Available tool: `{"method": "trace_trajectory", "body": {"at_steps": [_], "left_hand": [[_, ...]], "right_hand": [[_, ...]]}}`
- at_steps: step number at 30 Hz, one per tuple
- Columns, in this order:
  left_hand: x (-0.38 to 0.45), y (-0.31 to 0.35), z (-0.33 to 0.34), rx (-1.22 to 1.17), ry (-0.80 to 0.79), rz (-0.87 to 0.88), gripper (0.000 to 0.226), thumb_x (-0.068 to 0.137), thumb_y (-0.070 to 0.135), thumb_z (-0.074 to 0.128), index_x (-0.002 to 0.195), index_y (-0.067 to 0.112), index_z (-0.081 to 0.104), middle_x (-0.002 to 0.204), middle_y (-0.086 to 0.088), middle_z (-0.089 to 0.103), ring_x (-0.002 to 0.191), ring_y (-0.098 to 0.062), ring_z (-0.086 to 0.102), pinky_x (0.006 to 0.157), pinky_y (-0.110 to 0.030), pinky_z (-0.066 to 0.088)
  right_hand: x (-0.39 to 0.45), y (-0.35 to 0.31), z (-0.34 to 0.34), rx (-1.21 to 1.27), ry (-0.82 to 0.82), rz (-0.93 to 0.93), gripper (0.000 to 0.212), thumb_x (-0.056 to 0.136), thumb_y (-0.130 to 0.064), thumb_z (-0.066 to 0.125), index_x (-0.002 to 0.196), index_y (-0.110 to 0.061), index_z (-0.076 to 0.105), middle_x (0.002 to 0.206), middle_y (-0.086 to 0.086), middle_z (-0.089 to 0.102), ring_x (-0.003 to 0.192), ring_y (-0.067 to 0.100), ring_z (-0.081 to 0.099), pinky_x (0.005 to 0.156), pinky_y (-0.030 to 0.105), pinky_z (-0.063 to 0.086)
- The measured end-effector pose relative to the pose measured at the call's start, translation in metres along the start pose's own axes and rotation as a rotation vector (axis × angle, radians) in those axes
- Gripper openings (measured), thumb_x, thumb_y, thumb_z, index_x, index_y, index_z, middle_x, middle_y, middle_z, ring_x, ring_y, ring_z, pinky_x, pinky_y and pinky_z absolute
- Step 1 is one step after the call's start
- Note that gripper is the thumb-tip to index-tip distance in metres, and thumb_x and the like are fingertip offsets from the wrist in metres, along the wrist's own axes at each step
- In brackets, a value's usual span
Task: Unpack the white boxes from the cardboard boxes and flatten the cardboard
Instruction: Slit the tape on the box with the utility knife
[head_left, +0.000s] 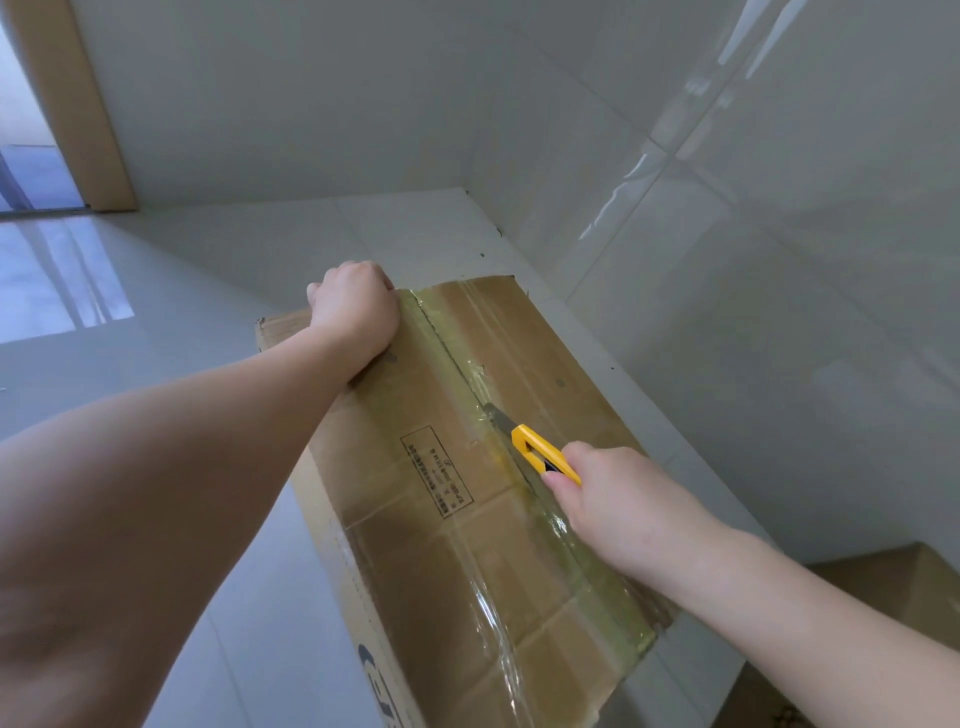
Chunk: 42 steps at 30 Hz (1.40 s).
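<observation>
A sealed cardboard box (441, 493) fills the centre and lower middle of the frame, its long top face running from the lower centre up towards the middle. It stands on a pale tiled floor (171, 322), close to a glossy white tiled wall (727, 260) that takes up the right side. Clear, yellowish packing tape (452, 353) runs along the centre seam of the box top, with more glossy tape wrapped over the near end at the lower centre. A printed black label frame (436, 470) sits on the left flap.

The left hand (356, 312) reaches in from the lower left and grips the far edge of the box at mid-frame — fingers curled over the edge and hidden beyond it, the heel of the hand resting on the top face just beside the tape.

The right hand (618, 504) comes in from the lower right, fingers wrapped round a yellow utility knife (543, 453). The grey blade points up the seam and its tip meets the tape line at the centre of the box top; how deep it goes cannot be told.

At the lower right corner a second cardboard box (883, 577) shows in part behind the right forearm. In the upper left a wooden door frame (78, 104) stands beside a bright opening.
</observation>
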<state>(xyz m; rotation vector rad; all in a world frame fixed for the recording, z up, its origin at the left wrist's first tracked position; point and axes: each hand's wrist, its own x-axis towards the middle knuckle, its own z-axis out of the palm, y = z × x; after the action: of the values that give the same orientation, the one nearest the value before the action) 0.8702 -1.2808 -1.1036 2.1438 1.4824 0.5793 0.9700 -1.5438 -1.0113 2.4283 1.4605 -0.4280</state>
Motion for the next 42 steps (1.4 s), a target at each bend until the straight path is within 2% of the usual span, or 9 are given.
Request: {"method": "trace_trajectory", "body": {"at_steps": [5, 16, 26, 31, 33, 35, 38, 40, 42], "left_hand": [[0.000, 0.000, -0.001, 0.004, 0.003, -0.003, 0.025, 0.087, 0.006, 0.044, 0.084, 0.017, 0.066, 0.104, -0.011, 0.062, 0.099, -0.034, 0.051, 0.082, -0.038, 0.026], [-0.003, 0.002, -0.004, 0.002, 0.018, 0.000, 0.028, 0.087, 0.008, 0.040, 0.094, 0.016, 0.066, 0.107, -0.011, 0.059, 0.102, -0.033, 0.049, 0.094, -0.044, 0.031], [-0.007, 0.001, -0.005, 0.059, 0.040, 0.051, 0.029, 0.086, 0.006, 0.039, 0.093, 0.013, 0.066, 0.107, -0.017, 0.057, 0.102, -0.037, 0.048, 0.093, -0.048, 0.033], [-0.014, 0.005, -0.005, 0.155, 0.040, 0.085, 0.032, 0.088, 0.008, 0.039, 0.112, 0.009, 0.060, 0.117, -0.018, 0.050, 0.111, -0.035, 0.043, 0.098, -0.048, 0.029], [-0.026, 0.016, -0.003, 0.193, 0.062, 0.257, 0.034, 0.091, 0.017, 0.043, 0.123, 0.010, 0.054, 0.127, -0.016, 0.045, 0.119, -0.033, 0.039, 0.104, -0.046, 0.026], [-0.042, 0.030, 0.003, 0.138, -0.022, 0.617, 0.034, 0.093, 0.030, 0.044, 0.118, 0.015, 0.061, 0.123, -0.011, 0.053, 0.117, -0.031, 0.044, 0.104, -0.045, 0.030], [-0.075, 0.052, 0.015, 0.035, -0.276, 1.141, 0.038, 0.092, 0.038, 0.039, 0.084, 0.014, 0.068, 0.086, -0.003, 0.060, 0.084, -0.025, 0.056, 0.084, -0.037, 0.046], [-0.092, 0.062, 0.026, 0.010, -0.308, 1.255, 0.036, 0.090, 0.036, 0.039, 0.073, 0.013, 0.062, 0.073, -0.001, 0.054, 0.073, -0.025, 0.053, 0.072, -0.035, 0.047], [-0.102, 0.067, 0.035, 0.038, -0.310, 1.273, 0.037, 0.089, 0.036, 0.037, 0.073, 0.013, 0.061, 0.072, -0.001, 0.055, 0.072, -0.026, 0.054, 0.070, -0.034, 0.046]], "right_hand": [[-0.012, 0.010, 0.007, -0.033, 0.010, -0.030, 0.032, 0.100, -0.045, 0.034, 0.080, -0.021, 0.040, 0.066, -0.002, 0.044, 0.058, 0.019, 0.043, 0.048, 0.027, 0.028], [-0.046, 0.026, 0.011, -0.036, -0.002, 0.001, 0.031, 0.099, -0.049, 0.031, 0.091, -0.022, 0.045, 0.069, -0.004, 0.046, 0.056, 0.012, 0.040, 0.048, 0.025, 0.029], [-0.084, 0.040, 0.013, -0.106, -0.059, 0.018, 0.024, 0.099, -0.051, 0.029, 0.091, -0.028, 0.035, 0.064, -0.007, 0.039, 0.053, 0.010, 0.035, 0.045, 0.025, 0.025], [-0.091, 0.041, 0.015, -0.111, -0.071, 0.019, 0.025, 0.099, -0.050, 0.028, 0.091, -0.026, 0.035, 0.065, -0.007, 0.038, 0.052, 0.008, 0.035, 0.044, 0.024, 0.025], [-0.091, 0.039, 0.012, -0.120, -0.090, 0.013, 0.026, 0.100, -0.048, 0.028, 0.086, -0.026, 0.033, 0.065, -0.008, 0.037, 0.053, 0.008, 0.035, 0.044, 0.024, 0.025], [-0.091, 0.038, 0.009, -0.121, -0.112, 0.017, 0.028, 0.100, -0.047, 0.028, 0.080, -0.027, 0.030, 0.065, -0.008, 0.037, 0.053, 0.007, 0.034, 0.044, 0.024, 0.025], [-0.089, 0.038, 0.011, -0.131, -0.116, 0.022, 0.028, 0.101, -0.045, 0.029, 0.085, -0.022, 0.031, 0.065, -0.007, 0.035, 0.055, 0.010, 0.033, 0.045, 0.025, 0.024], [-0.088, 0.038, 0.015, -0.117, -0.115, 0.029, 0.028, 0.101, -0.043, 0.030, 0.085, -0.020, 0.031, 0.065, -0.006, 0.035, 0.057, 0.014, 0.035, 0.047, 0.028, 0.024], [-0.089, 0.039, 0.020, -0.104, -0.110, 0.026, 0.028, 0.101, -0.041, 0.030, 0.085, -0.019, 0.032, 0.065, -0.006, 0.034, 0.055, 0.011, 0.032, 0.045, 0.025, 0.022]]}}
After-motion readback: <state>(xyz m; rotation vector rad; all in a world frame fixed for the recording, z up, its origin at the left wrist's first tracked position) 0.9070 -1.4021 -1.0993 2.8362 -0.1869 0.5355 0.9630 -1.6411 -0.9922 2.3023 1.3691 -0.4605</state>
